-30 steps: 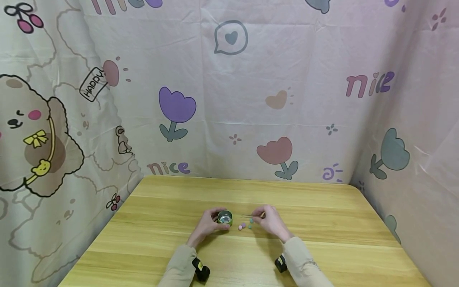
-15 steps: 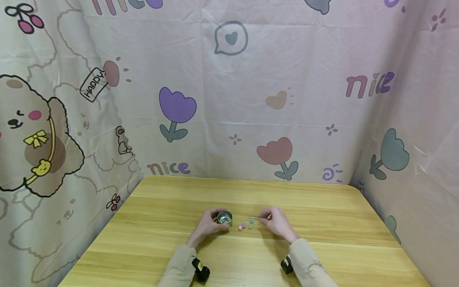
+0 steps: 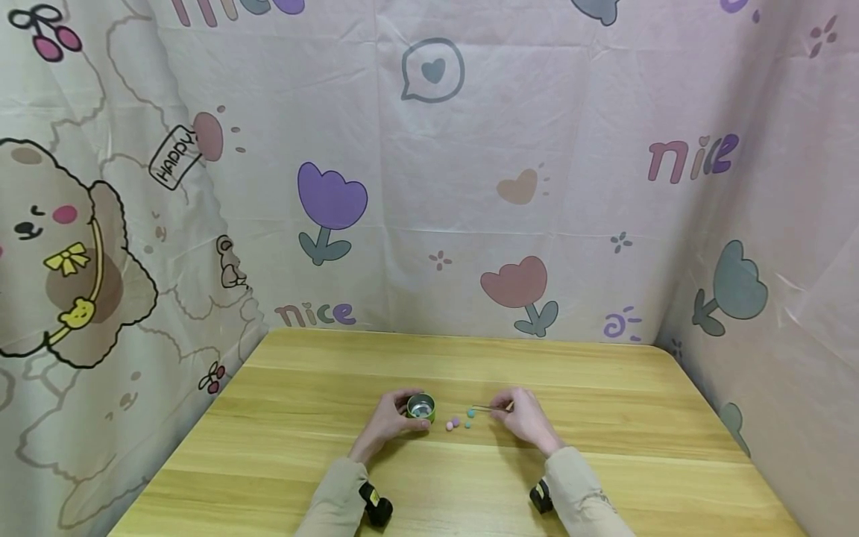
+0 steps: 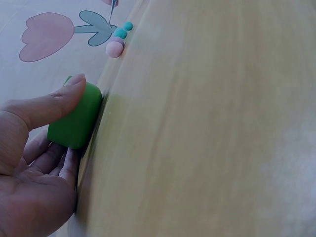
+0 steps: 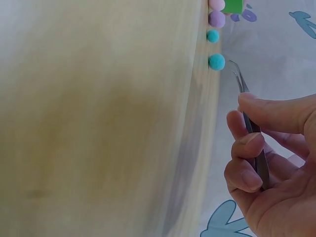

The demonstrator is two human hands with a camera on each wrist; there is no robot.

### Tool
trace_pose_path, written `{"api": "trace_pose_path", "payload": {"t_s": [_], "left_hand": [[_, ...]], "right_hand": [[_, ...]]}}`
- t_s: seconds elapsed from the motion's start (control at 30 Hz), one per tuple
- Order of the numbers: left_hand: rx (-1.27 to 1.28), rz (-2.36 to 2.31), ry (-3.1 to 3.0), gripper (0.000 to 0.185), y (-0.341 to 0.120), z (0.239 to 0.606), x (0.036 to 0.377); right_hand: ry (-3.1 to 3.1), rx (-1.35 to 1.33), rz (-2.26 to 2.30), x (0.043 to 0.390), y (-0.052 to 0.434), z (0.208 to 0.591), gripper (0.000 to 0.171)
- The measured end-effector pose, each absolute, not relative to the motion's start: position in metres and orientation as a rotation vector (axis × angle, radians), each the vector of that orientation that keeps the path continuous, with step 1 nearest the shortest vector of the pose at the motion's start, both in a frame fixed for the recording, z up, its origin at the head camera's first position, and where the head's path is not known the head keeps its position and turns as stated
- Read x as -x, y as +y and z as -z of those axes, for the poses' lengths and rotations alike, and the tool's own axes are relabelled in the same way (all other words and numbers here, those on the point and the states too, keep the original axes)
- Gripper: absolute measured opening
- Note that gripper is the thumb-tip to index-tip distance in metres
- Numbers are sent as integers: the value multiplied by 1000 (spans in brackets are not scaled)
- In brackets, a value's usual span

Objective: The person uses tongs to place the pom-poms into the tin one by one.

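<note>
My left hand (image 3: 391, 420) holds a small green tin (image 4: 79, 118) upright on the table, thumb on the near side and fingers behind. Its silvery inside shows from above; whether anything lies at the bottom is unclear. Further right, my right hand (image 3: 526, 418) pinches dark metal tweezers (image 5: 253, 127) with bent tips. Those tips are slightly parted beside a larger turquoise pompom (image 5: 216, 62), with nothing between them. Between the tin and the tweezers lie a smaller turquoise pompom (image 5: 213, 36), a purple pompom (image 5: 217, 19) and a pink pompom (image 5: 216, 4).
A wooden table (image 3: 322, 365) carries everything. Printed cloth (image 3: 416, 186) hangs behind it and along both sides. Black wrist cameras sit by both sleeves, the left camera (image 3: 377, 507) and the right camera (image 3: 540, 496).
My right hand has drawn back to the right with the tweezers, uncovering the larger turquoise pompom. My left hand and the tin have stayed in place.
</note>
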State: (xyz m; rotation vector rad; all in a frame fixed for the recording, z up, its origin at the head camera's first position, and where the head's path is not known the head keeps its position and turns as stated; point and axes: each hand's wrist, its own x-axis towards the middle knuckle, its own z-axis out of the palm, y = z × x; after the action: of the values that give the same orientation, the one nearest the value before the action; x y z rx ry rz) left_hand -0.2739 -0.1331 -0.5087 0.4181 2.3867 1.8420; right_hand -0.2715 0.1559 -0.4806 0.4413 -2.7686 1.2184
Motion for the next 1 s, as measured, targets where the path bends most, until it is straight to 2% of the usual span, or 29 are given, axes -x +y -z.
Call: {"api": "trace_pose_path", "payload": {"t_s": [0.23,0.47,1.0], "left_hand": [[-551,-1853,2409,68,-135,511,274],[-399,-1845,2395,66,-132,512,276],[-389,-1850,2395,66,-132,509,276]], "right_hand": [[-2765,-450,-1176,272,156,481,6],[-2768,-442,-1148,270,155,480,6],[-2778,-482,-1076,271,154,481,7]]}}
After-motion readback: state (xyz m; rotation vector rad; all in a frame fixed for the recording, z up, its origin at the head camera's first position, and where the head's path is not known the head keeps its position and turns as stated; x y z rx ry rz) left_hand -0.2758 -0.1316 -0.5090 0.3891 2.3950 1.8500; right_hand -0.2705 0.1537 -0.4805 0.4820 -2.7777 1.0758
